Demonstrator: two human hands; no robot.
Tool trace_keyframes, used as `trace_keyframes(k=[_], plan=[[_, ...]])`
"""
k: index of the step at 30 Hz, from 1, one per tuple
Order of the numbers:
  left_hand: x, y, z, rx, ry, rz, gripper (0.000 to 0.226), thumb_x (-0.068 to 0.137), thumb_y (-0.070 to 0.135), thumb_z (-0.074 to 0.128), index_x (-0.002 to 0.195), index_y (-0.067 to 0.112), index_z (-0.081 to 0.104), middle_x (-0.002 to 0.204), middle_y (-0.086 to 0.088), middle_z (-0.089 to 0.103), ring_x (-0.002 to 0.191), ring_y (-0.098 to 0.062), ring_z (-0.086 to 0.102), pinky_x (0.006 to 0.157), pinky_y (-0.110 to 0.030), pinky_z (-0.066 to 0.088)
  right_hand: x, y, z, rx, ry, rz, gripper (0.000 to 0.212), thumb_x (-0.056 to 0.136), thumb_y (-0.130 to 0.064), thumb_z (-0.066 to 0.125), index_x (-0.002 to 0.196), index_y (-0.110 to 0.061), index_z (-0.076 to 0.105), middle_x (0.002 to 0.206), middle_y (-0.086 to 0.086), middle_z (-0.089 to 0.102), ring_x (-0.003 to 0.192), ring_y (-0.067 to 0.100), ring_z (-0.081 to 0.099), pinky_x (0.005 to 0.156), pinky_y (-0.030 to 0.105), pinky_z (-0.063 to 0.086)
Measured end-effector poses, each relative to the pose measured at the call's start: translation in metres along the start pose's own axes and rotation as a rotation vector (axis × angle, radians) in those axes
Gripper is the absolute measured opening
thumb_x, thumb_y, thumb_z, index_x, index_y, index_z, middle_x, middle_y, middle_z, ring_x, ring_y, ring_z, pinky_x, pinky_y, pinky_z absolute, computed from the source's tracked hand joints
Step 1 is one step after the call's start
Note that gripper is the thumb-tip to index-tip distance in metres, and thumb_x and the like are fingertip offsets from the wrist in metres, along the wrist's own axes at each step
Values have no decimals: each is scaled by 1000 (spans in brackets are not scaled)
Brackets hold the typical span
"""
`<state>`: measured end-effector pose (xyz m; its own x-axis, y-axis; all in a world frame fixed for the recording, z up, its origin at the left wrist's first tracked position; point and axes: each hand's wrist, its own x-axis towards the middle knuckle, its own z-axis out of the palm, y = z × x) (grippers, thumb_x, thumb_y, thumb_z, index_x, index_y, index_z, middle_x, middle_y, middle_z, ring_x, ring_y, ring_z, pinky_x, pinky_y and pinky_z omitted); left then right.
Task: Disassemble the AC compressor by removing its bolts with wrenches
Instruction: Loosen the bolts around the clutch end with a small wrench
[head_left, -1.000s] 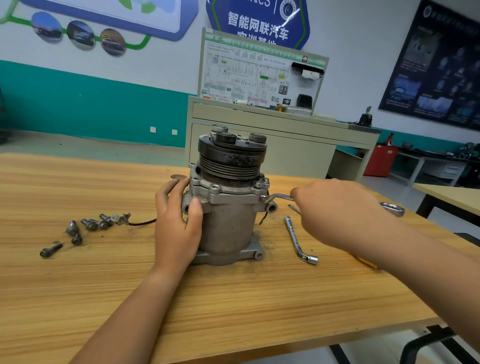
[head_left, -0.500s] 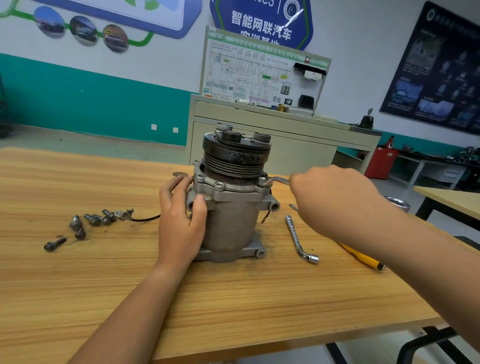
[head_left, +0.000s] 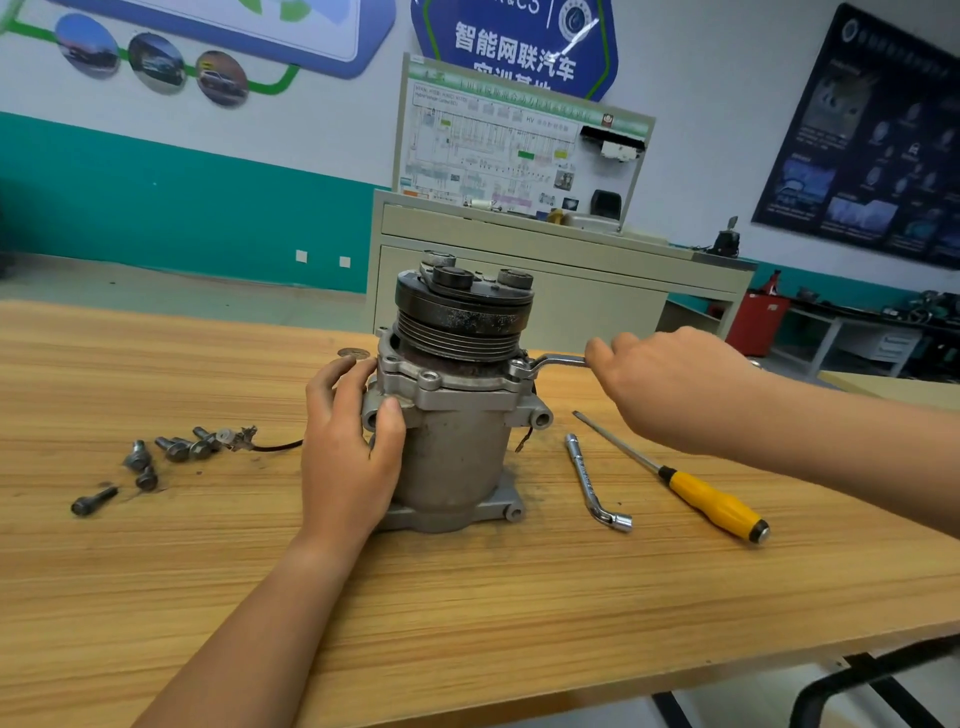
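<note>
The compressor (head_left: 457, 415) is stood upright at the centre of the frame on the wooden table (head_left: 467, 597), its dark pulley (head_left: 462, 317) uppermost. It is steadied by the left hand (head_left: 348, 447), whose fingers and thumb are curled round the flange and the side of the body. The handle of a flat wrench (head_left: 558, 360) is grasped by the right hand (head_left: 670, 384), right of centre, and the wrench head is set on a bolt (head_left: 519, 366) at the right edge of the flange, just under the pulley. The step in hand is judged to be the loosening of this flange bolt. For the next move, the head must be kept square on the bolt and the body held firmly, so that a slip is avoided. No tray or box is seen on the table. The bolts already taken out (head_left: 171, 449) are left loose in a small cluster at the left middle of the frame, beside a short black wire. An angled socket wrench (head_left: 592, 480) and a yellow-handled screwdriver (head_left: 711, 501) are laid to the lower right of the compressor, apart from each other.
</note>
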<state>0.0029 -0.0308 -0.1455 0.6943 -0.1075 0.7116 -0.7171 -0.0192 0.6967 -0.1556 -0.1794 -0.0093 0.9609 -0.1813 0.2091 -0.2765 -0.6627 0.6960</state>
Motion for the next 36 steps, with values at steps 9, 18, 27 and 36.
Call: trace_keyframes(k=[9,18,27,36], plan=[[-1,0,3,11,18,-21,67,81,50,29,130,9,50,128,8,35,115,10,30,89,1,21,54,-14,57,297,618,92,25,63,21,67,83,6,66,69,17,66,59,29,63,79,50,52],[-3,1,1,4,-1,-30,70,80,52,27,131,10,49,136,-3,37,118,5,31,95,-14,28,51,-11,46,446,480,200,23,94,-10,47,113,-5,60,83,13,66,68,28,58,51,29,36],[-2,1,1,-4,4,-37,71,80,53,27,132,10,49,137,-2,36,116,9,29,96,-18,29,-30,-14,5,486,287,300,27,98,-23,34,123,-20,44,57,-2,41,53,24,45,46,29,33],[-3,1,0,-7,-2,-38,71,80,53,27,131,10,50,137,-3,36,116,8,30,96,-19,28,-23,-28,-21,233,36,231,43,88,-4,37,128,-19,40,59,-2,31,51,17,34,40,25,26]])
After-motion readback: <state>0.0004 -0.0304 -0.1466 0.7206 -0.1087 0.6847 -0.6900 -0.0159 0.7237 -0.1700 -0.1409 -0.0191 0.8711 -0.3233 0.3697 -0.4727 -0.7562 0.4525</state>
